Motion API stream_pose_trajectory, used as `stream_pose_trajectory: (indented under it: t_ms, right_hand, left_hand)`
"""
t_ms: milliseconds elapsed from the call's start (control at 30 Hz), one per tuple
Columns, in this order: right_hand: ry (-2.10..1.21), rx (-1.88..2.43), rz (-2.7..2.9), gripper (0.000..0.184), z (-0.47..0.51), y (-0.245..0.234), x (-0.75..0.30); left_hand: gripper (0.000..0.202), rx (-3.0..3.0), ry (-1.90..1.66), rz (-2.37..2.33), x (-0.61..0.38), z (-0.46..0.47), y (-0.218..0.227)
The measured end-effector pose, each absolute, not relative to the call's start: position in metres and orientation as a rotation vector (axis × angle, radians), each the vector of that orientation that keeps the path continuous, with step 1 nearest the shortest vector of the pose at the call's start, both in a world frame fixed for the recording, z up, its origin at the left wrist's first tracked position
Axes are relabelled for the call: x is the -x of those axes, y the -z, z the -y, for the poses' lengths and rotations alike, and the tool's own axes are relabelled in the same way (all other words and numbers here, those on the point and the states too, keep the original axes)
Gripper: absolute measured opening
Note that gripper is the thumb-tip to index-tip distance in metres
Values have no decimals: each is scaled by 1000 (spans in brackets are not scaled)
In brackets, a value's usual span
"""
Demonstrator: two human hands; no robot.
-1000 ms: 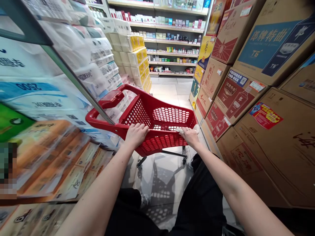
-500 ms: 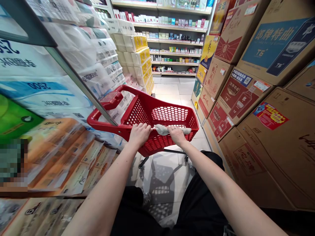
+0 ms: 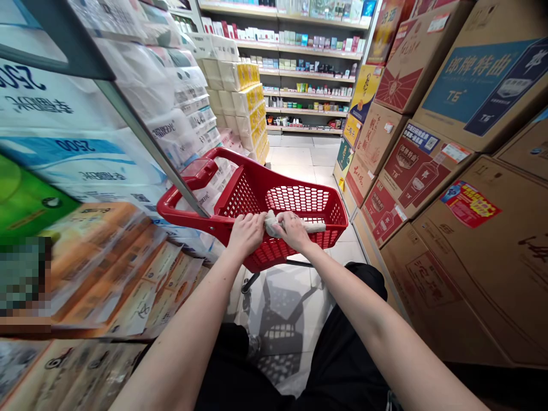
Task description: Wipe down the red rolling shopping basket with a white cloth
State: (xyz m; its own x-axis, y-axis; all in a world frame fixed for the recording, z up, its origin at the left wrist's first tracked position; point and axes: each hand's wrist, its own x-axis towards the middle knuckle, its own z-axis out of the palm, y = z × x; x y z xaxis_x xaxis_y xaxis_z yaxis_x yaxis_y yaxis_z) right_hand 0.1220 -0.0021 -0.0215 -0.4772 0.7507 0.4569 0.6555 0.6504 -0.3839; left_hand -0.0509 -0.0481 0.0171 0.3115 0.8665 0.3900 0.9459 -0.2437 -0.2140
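We stand in a narrow aisle with a tall bank of cardboard cartons on our right, printed in red, blue and plain brown. Opposite it, on our left, white wrapped packs climb past the top edge of our view. At the far end we see a shelf unit lined with small boxes and bottles, too little to read. Pale tiled floor runs between.

In the middle, before our knees, the red shopping cart stands side-on to us, its handle end to the left and its basket to the right. Orange packs lie low on our left, while packs with yellow sides are piled beyond the cart. A grey pole slants down from the upper left and crosses in front of the cart's handle end.

Both our hands are at the cart's near rim, close beside each other. Our left hand curls over it, fingers together, thumb hidden. Our right hand pinches a pale cloth against the rim, thumb showing. The cloth is bunched between our two hands and trails rightward along the rim; whether our left fingertips touch it, we cannot tell.
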Motion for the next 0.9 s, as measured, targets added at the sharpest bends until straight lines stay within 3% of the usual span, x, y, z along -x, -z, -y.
stream_pose_trajectory:
  t_ms: [200, 400, 567, 667, 900]
  right_hand:
    - [-29, 1094, 2459, 12, -5, 33, -131]
    - [173, 1322, 2445, 16, -9, 50, -209]
    - [105, 1370, 2394, 27, -14, 51, -248]
    - [78, 1265, 2461, 46, -15, 43, -234]
    - [79, 1115, 2548, 39, -4, 23, -119]
  left_hand:
    - [54, 2281, 191, 1573, 59, 49, -22]
    - [43, 2109, 317, 1580, 75, 53, -23]
    - [35, 2111, 349, 1604, 73, 57, -24]
    - [34, 2119, 381, 1612, 68, 56, -24]
    - [30, 2070, 314, 1602, 61, 56, -26]
